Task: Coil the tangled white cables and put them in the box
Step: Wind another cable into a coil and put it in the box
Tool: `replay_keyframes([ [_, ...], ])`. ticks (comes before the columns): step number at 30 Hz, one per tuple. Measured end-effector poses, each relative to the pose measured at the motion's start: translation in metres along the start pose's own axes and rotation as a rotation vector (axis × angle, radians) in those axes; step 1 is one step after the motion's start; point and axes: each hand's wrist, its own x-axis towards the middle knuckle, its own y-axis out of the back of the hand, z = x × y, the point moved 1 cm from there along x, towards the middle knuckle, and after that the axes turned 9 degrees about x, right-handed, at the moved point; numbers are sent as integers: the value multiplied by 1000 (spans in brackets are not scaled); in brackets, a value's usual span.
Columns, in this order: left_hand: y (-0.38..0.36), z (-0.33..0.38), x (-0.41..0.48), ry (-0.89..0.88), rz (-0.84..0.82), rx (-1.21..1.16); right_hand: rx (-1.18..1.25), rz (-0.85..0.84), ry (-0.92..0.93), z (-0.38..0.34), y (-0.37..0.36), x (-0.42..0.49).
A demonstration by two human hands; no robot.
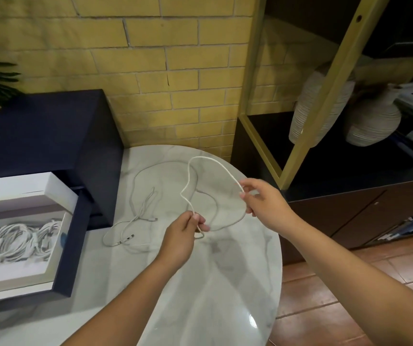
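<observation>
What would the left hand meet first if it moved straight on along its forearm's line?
Probably the raised loop of the white cable that the left hand and right hand hold between them; depth is unclear, so it might pass under it.

Two bare hands held up, each pinching one thin white cable point(210, 159).

The left hand point(184, 229) shows its back to the camera, fingers curled, and nips the cable at its 1 o'clock corner. Its bare left forearm point(135, 290) comes in from 7 o'clock and points toward 1 o'clock. The right hand point(263, 198) sits at 2 o'clock from the left hand, apart from it, and pinches the cable between thumb and forefinger at its 9 o'clock edge. The bare right arm point(345, 260) reaches in from 4 o'clock.
</observation>
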Motion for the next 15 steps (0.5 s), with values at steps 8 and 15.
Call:
replay_keyframes([
  [8, 8, 20, -16, -38, -123, -44, -469, -196, 514, -10, -34, -21],
  [15, 32, 17, -37, -109, -157, 50, -404, -157, 588, -23, -41, -17],
])
